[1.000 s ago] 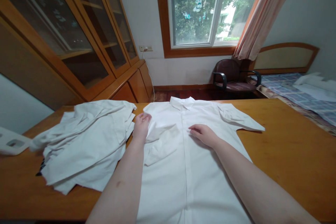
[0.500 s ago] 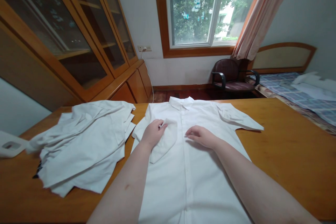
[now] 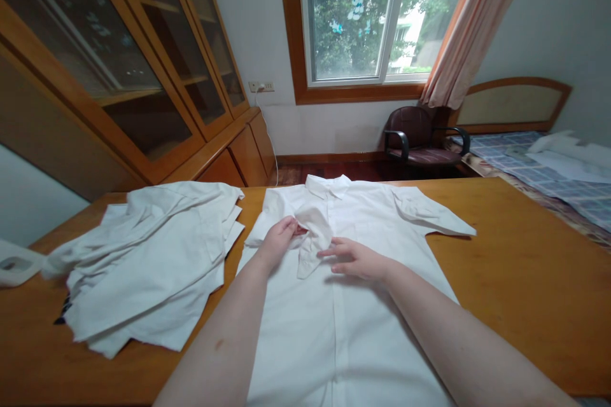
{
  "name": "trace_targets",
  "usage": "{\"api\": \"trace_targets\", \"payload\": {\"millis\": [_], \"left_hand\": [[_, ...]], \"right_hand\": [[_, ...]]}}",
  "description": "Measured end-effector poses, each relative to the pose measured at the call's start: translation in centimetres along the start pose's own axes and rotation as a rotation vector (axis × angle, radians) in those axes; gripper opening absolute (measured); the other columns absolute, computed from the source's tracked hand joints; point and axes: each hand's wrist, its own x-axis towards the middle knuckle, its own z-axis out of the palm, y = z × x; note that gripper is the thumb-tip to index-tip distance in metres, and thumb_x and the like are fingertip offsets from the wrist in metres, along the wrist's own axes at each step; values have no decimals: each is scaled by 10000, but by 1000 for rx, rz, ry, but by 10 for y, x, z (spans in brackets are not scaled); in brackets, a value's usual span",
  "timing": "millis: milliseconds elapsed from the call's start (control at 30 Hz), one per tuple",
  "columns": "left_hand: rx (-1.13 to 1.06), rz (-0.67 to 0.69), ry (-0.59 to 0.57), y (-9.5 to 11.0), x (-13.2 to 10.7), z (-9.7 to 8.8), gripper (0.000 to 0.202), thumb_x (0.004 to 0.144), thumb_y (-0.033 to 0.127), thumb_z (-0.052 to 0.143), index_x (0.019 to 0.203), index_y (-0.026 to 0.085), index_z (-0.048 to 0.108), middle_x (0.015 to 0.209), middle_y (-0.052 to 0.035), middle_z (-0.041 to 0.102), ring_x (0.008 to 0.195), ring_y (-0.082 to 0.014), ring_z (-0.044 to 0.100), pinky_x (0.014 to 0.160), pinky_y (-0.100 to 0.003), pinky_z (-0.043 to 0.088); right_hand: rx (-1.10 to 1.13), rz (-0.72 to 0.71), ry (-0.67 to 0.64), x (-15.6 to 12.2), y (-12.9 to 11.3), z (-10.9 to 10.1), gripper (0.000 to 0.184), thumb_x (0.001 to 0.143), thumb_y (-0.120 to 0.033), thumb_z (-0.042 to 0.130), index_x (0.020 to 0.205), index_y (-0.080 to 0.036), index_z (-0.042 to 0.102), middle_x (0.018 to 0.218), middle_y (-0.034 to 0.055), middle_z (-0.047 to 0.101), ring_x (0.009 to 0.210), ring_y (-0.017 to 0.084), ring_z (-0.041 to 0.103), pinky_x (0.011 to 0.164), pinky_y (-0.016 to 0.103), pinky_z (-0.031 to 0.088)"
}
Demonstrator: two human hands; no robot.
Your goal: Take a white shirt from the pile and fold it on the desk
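Head view: white shirt [image 3: 310, 321] lay spread beneath left hand [image 3: 279, 243], which pinched sleeve [image 3: 317, 227], and right hand [image 3: 359, 261], loosely splayed at sleeve's edge.

White shirt [image 3: 296, 331], hem cropped by the frame at the near edge of the table [image 3: 520, 273]; left hand [image 3: 278, 243], fingers partly hidden by the sleeve [image 3: 317, 226]; dark object [image 3: 61, 318], mostly covered by piled garments [image 3: 153, 261]; white object [image 3: 25, 272], cropped at the table's left edge.

This looks like a home bedroom: a bed [image 3: 534, 166] with blue checked cloth [image 3: 506, 149] and an arched, wood-framed cream headboard [image 3: 513, 105] stands far right, near a pink fabric curtain [image 3: 477, 32]; blue-and-white cartoon stickers [image 3: 356, 5] dot the white-framed window [image 3: 394, 19]; a brown wooden glass-doored cabinet [image 3: 157, 73] stands left.
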Motion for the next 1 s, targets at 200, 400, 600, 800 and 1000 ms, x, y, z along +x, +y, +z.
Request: {"api": "trace_targets", "payload": {"millis": [200, 400, 600, 800, 1000], "left_hand": [[587, 190, 82, -1, 1, -10, 238, 845, 368, 455, 914, 197, 605, 1013, -55, 618, 1000, -202, 557, 924, -342, 413], [1136, 35, 323, -15, 10, -30, 379, 838, 331, 460, 1143, 145, 585, 1298, -145, 505, 1239, -276, 412, 1057, -399, 285], [1202, -305, 474, -18, 12, -53, 495, 848, 379, 427, 1245, 96, 510, 1204, -204, 567, 1115, -313, 535, 918, -399, 408], [1012, -470, 444, -20, 19, -80, 451, 888, 412, 322, 1072, 134, 625, 1054, -179, 662, 996, -308, 609, 802, -383, 455], [963, -470, 433, -23, 20, -90, 401, 894, 335, 305, 982, 178, 663, 1015, -112, 690, 979, -249, 620, 785, -315, 455]], "right_hand": [[287, 232, 253, 6, 16, 2, 391, 718, -398, 673, 1046, -185, 681, 784, 28, 623, 661, 137, 540, 643, 304, 444], [750, 294, 608, 6, 17, -17, 322, 581, -373, 757, 805, -187, 619, 612, -11, 605, 563, 144, 556, 539, 259, 410], [772, 318, 848, -5, 27, -50, 439, 586, -347, 731, 990, -213, 622, 711, -10, 655, 664, 177, 605, 603, 272, 448], [650, 383, 1031, -18, 40, -77, 407, 663, -366, 663, 1042, -220, 630, 891, 18, 690, 912, 232, 617, 779, 312, 475], [824, 363, 976, -33, 43, -95, 531, 689, -368, 628, 1201, -263, 530, 965, 23, 684, 858, 235, 648, 692, 345, 523]]}}
